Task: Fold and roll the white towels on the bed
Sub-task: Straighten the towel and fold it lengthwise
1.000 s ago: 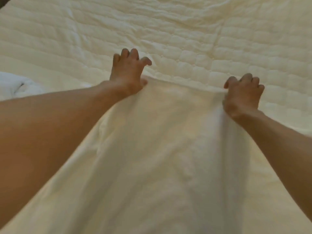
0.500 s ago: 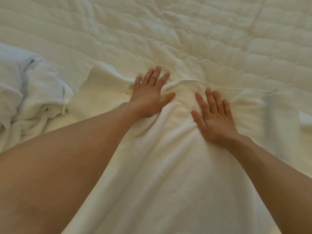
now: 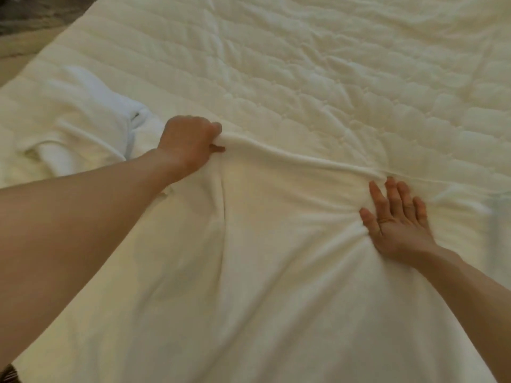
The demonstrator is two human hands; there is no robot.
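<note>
**Change from half a second earlier:** both palms then lay flat and close together at the middle of the far edge. The left hand (image 3: 188,145) has since moved outward to the left and closed on the far hem (image 3: 304,158), pinching it between curled fingers and thumb. The right hand (image 3: 398,225) has slid to the right and lies flat, fingers straight and spread, pressing the cloth.

**White towel (image 3: 276,286):** spread lengthwise on the bed (image 3: 345,78), from the near edge of view to the hem between the two hands. As far as can be judged, it is not yet folded or rolled.

**Handling, by appearance:**
- Light, limp and soft-piled, holding no shape of its own.
- It bunches into radiating creases under the right palm and carries one long lengthwise ridge below the left hand.
- Probably grippy rather than slippery, and not fragile.
- Best taken at the corners or along the thickened hem, with the opposite side pinned or drawn taut so that a fold falls straight.

**Bed surface:** cream quilted cover, stitched into small puffed cells and rumpled.

**Surroundings:** beyond the left forearm lies a crumpled heap of white towels (image 3: 91,120), whiter and thicker-looking. At top left is dark floor (image 3: 27,20).
</note>
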